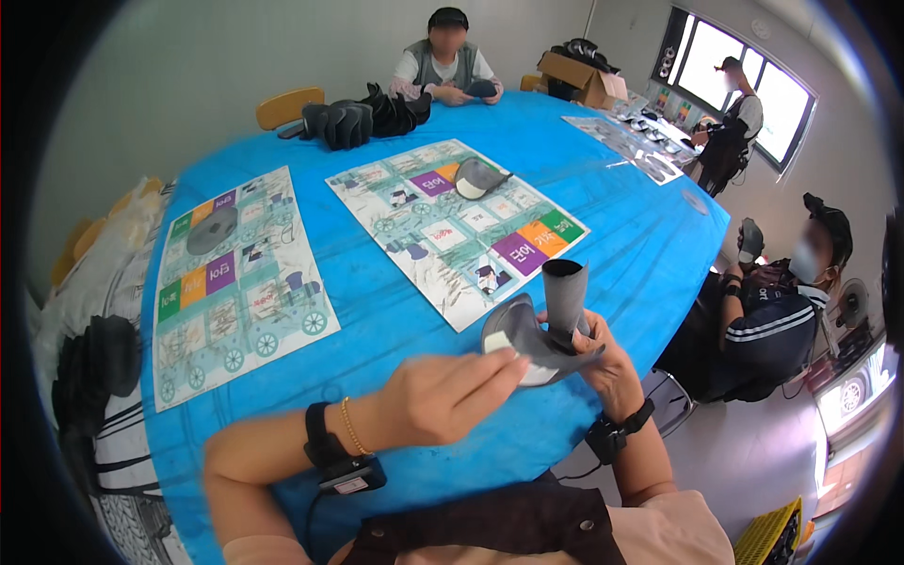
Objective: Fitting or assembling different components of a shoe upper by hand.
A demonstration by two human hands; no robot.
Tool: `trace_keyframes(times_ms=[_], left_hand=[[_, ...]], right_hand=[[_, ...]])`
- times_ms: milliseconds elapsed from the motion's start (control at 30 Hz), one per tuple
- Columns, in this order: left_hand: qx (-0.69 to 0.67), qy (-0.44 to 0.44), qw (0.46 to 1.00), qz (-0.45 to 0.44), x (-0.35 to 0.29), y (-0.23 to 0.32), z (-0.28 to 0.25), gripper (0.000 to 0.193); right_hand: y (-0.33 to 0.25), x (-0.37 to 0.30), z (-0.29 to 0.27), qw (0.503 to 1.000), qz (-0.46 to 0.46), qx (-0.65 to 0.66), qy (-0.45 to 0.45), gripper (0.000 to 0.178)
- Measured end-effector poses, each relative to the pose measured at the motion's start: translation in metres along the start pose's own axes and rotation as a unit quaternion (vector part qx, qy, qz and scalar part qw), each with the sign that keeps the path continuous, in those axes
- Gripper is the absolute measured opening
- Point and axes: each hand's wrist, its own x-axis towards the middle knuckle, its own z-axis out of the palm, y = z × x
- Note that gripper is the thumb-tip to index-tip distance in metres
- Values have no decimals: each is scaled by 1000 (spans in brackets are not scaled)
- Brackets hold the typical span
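My right hand (610, 356) grips a dark grey propeller-like part made of a curved blade (520, 330) and an upright tube (565, 297). The fingers of my left hand (443, 395) are pinched round a small cream-coloured piece (497, 341), which lies against the blade's inner face. Whether that piece is a pad or a block I cannot make out. Past my hands, a grey curved piece with a pale patch (478, 179) rests on the middle printed board (424, 245). On the left printed board (282, 348) lies a flat grey round piece (213, 232).
A blue cover (377, 377) spreads over the table. Dark bladed parts (344, 124) are heaped at its far side, near a seated person (452, 75). Another masked person (772, 311) sits at the right, and one (739, 127) stands by the window. A cardboard box (579, 80) stands behind.
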Motion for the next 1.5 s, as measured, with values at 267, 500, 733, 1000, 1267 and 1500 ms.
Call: trace_keyframes(times_ms=[267,500,733,1000,1267,1500], left_hand=[[-329,192,893,-241,60,-11,12,32],[-320,206,877,-295,64,-37,22,26],[-260,205,910,-249,59,-51,19,24],[-260,154,930,-210,56,-42,17,26],[-243,75,957,-137,27,-50,8,25],[-206,57,971,-104,20,-53,-2,29]], right_hand=[[-14,25,26,986,-26,166,2,43],[0,40,20,968,-66,229,-74,34],[5,42,18,985,-42,168,-16,31],[3,39,17,972,-51,229,-17,24],[6,46,7,970,-96,224,-28,40],[-5,48,22,985,-104,137,-34,46]])
